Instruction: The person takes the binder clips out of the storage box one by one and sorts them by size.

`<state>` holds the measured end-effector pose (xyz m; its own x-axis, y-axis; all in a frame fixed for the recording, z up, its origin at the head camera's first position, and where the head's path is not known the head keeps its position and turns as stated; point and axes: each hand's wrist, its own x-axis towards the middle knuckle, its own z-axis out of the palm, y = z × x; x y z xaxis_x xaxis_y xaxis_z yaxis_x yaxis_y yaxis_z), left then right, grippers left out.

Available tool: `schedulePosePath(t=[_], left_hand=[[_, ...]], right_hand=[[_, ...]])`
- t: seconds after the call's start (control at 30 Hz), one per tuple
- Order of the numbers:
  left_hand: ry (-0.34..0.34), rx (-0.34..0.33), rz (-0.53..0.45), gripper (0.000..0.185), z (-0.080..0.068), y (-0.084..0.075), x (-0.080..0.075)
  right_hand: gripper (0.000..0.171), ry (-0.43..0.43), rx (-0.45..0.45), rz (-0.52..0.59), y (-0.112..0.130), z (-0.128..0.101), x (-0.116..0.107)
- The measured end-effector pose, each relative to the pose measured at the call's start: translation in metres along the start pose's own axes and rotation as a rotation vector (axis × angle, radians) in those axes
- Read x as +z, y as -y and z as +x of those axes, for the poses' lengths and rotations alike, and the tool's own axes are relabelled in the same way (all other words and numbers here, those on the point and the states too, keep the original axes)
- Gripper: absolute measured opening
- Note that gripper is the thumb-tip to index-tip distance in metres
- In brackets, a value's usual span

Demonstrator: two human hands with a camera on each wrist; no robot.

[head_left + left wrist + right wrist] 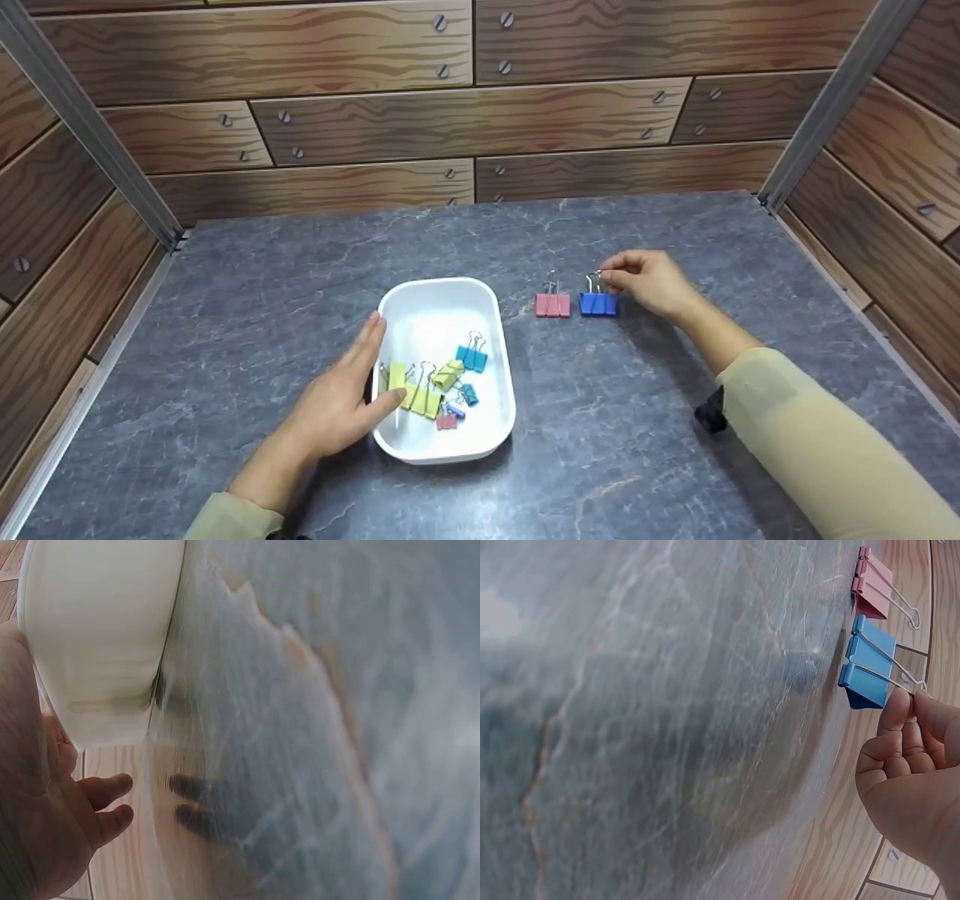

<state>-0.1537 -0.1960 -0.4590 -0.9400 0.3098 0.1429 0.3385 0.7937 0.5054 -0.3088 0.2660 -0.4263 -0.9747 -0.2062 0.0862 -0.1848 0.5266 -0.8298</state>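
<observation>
A blue binder clip [598,303] [868,668] stands on the grey marble table [600,420] beside a pink binder clip [553,304] [873,588]. My right hand [646,282] [911,765] pinches the wire handles of the blue clip from the right. A white oval tray [420,315] [105,630] holds several yellow, teal, blue and pink clips [431,386]. My left hand [337,405] [45,832] rests against the tray's left rim, its fingers straight and its thumb over the edge.
Wood-patterned walls [450,120] close in the table at the back and on both sides. Metal posts [832,105] stand at the rear corners. A small black object [709,412] sits by my right sleeve.
</observation>
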Motion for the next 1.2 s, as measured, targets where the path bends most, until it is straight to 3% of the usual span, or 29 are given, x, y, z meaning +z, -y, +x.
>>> schedulePosePath(t=[0.43,1.2], left_hand=[[-0.011,-0.004,0.003,0.098,0.0009,-0.0007,-0.0005],[-0.021,0.011,-0.011,0.098,0.0008,-0.0012,-0.0007]], right_hand=[[0.021,0.012,0.008,-0.058,-0.0033,0.0042,0.0021],[0.024,0.018,0.008,-0.050,-0.0074,0.0041,0.0056]])
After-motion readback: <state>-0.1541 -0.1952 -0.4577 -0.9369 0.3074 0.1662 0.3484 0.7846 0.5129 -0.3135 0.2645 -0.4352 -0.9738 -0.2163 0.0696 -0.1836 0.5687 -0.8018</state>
